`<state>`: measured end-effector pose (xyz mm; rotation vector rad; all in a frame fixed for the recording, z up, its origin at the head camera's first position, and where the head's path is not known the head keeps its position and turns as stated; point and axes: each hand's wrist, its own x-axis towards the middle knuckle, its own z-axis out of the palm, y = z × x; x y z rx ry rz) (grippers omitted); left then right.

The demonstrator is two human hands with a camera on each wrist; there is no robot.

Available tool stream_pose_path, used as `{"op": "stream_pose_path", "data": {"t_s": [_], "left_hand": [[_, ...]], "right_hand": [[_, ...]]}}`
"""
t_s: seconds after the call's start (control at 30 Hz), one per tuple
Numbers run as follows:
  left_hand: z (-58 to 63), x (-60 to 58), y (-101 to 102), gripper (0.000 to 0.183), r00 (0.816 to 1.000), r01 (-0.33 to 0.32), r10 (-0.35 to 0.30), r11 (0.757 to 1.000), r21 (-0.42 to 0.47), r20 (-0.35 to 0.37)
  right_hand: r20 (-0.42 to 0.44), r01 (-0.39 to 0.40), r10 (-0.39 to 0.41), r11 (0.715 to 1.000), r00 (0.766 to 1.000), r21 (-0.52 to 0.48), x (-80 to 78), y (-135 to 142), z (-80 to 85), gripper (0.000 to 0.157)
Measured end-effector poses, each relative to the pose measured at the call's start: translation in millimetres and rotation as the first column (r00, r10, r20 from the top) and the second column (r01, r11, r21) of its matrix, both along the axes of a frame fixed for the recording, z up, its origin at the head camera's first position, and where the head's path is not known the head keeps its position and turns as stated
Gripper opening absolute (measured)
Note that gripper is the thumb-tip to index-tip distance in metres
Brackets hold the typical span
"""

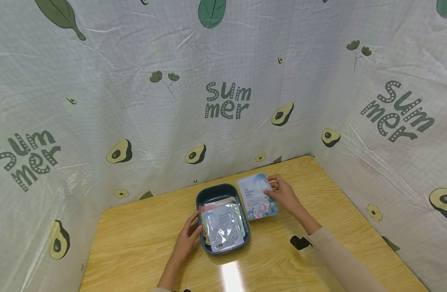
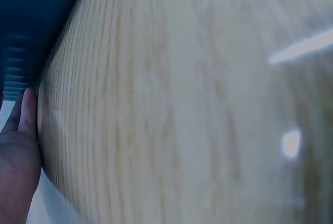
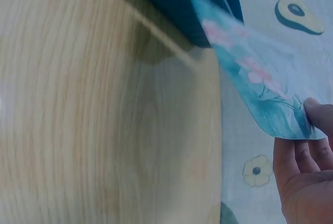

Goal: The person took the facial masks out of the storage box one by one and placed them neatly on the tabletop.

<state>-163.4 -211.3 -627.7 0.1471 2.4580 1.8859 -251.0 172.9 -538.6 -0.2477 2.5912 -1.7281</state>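
One flat pale-blue floral packet (image 1: 255, 196), apparently mid-transfer, is pinched by the right hand (image 1: 282, 195), left hand (image 1: 187, 236) relaxed; lowering seems needed

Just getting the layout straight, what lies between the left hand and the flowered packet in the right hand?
The dark blue bin, with several packets in it, lies between the left hand and the flowered packet; the head view shows this.

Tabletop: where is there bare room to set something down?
Bare: the tabletop left of the left hand and bin; between the right forearm and patterned sheet; and between bin and black object. Crowded: the bin itself, holding packets, and just right of it, where the right hand grips a blue packet.
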Motion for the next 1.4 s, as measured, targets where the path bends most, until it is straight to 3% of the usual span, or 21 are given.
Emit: {"op": "stream_pose_path", "data": {"t_s": [0.37,0.7,0.93,1.4], "left_hand": [[2.4,-0.3,-2,0.056,1.000,0.011,-0.011,1.000,0.028,-0.004],[7.7,-0.9,0,0.057,0.999,0.004,-0.007,0.998,0.061,0.052],[14.9,-0.1,3,0.056,0.998,-0.014,0.010,0.998,0.059,0.066],[15.8,0.8,1,0.056,0.997,-0.018,0.012,0.997,0.081,0.074]], "right_hand": [[0.011,0.029,-0.029,0.999,1.000,0.039,-9.5,14,-9.7,0.043],[0.012,0.036,-0.036,0.999,0.999,0.040,-18.1,21,-11.6,0.042],[0.044,0.033,-0.034,0.999,0.998,0.030,-26.0,26,-16.2,0.043],[0.100,0.036,-0.041,0.998,0.994,0.052,-39.5,29,-30.7,0.043]]}}
